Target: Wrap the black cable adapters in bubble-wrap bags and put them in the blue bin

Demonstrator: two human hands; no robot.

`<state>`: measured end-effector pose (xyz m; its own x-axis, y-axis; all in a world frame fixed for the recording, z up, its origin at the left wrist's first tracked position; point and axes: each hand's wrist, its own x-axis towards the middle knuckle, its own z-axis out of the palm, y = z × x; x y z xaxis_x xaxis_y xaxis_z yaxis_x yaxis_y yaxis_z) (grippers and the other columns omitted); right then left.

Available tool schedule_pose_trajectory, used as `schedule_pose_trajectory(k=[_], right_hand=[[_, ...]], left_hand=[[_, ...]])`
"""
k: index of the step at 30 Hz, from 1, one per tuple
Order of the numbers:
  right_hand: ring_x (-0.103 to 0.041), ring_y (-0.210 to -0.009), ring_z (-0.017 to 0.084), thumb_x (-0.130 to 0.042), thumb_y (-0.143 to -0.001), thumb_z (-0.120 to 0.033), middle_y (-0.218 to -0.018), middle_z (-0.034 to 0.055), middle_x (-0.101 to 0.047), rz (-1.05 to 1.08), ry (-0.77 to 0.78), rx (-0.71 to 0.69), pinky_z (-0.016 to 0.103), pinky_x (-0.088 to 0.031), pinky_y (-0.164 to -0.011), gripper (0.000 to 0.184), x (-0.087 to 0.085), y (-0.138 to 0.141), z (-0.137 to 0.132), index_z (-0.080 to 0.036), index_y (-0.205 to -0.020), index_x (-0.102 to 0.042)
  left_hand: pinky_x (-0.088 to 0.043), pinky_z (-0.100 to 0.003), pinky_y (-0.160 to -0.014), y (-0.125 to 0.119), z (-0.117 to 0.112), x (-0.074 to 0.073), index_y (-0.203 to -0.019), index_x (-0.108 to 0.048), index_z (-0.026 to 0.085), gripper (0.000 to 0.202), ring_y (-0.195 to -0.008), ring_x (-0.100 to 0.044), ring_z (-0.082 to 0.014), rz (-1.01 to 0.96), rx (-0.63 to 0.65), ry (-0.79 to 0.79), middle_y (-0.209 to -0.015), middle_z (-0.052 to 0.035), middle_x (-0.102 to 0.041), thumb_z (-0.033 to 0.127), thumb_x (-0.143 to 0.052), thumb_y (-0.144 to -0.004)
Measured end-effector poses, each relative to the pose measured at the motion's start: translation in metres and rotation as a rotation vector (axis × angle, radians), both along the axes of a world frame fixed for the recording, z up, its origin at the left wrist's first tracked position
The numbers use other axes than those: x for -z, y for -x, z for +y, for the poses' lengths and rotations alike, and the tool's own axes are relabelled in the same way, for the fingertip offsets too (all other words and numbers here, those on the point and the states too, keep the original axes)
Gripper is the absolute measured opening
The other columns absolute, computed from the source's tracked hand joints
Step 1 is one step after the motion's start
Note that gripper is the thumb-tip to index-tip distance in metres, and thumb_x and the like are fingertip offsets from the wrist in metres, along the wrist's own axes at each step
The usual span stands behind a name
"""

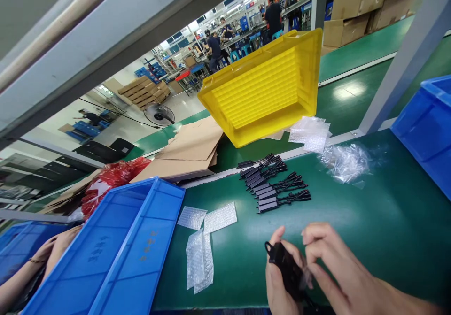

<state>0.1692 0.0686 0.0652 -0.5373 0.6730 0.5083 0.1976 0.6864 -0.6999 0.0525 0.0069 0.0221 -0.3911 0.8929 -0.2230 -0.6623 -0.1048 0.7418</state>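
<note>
Near the front edge of the green table, my left hand (pixel 276 287) is wrapped round a black box-shaped device (pixel 289 270) with a cord loop at its upper end. My right hand (pixel 334 263) is close against its right side, fingers bent inward. A blurred translucent bit shows by its fingertips; what they pinch, I cannot make out. Beyond both hands lies a row of similar slim black devices with bundled cables (pixel 269 190). Several bubble-wrap pouches (pixel 200 258) lie to the left, and a heap of clear plastic bags (pixel 347 162) sits farther back on the right.
Blue bins (pixel 137 240) stand at left, with another blue bin (pixel 428 127) at right. A yellow crate (pixel 260 94) leans behind the devices, beside cardboard sheets (pixel 192 146). A grey post (pixel 398 57) rises at right. Another person's hands (pixel 52 249) are at far left.
</note>
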Motion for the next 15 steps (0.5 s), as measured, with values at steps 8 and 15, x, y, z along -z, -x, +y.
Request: schedule_pose_trajectory(k=[8, 15], right_hand=[[-0.05, -0.111, 0.037, -0.047, -0.087, -0.018, -0.107, 0.0225, -0.056, -0.484, -0.378, 0.889, 0.048, -0.047, -0.086, 0.02, 0.075, -0.076, 0.139, -0.014, -0.072, -0.059], [-0.04, -0.125, 0.044, -0.047, -0.086, -0.022, -0.13, 0.031, -0.045, -0.587, -0.269, 1.013, 0.055, -0.044, -0.092, 0.024, 0.112, -0.1, 0.172, -0.005, -0.094, -0.062]], left_hand=[[-0.045, -0.02, -0.042, 0.025, 0.014, -0.009, -0.114, -0.064, 0.023, 0.046, -0.049, -0.051, -0.0104, 0.043, -0.157, -0.013, -0.069, 0.0002, -0.056, 0.058, -0.052, -0.087], [-0.045, -0.019, -0.04, 0.034, 0.016, -0.009, -0.112, -0.066, 0.024, 0.05, -0.049, -0.051, -0.0101, 0.044, -0.175, -0.087, -0.069, 0.0009, -0.055, 0.061, -0.059, -0.08]])
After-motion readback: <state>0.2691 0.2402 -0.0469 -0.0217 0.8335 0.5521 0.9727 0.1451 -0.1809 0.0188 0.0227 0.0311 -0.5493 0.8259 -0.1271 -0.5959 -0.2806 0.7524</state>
